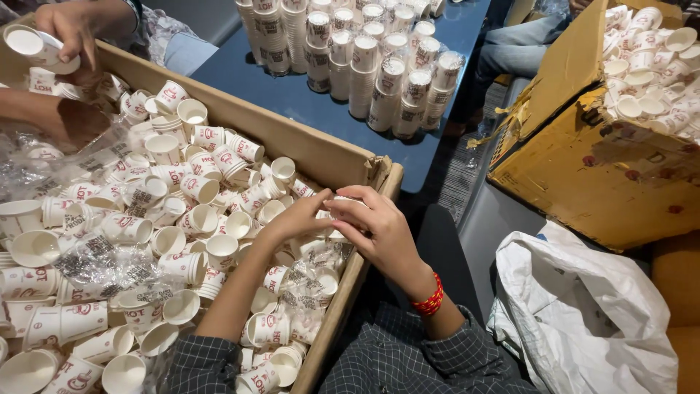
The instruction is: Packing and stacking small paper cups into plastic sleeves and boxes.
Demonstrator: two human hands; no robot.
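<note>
I have both hands together over the near corner of the cardboard box (321, 157). My left hand (295, 219) and right hand (379, 230) pinch a small paper cup (337, 211) between their fingertips, barely visible. Loose cups (197, 219) lie heaped just left of them. I judge this the gathering step; next I would need another cup seated squarely. Wrapped stacks (364, 66) stand on the counter (292, 102) beyond.

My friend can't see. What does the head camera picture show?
Two hands, left and right, press together on small paper cups over a cardboard box full of loose cups. Another person's hand lifts a cup; wrapped cup stacks stand on a blue table.
</note>
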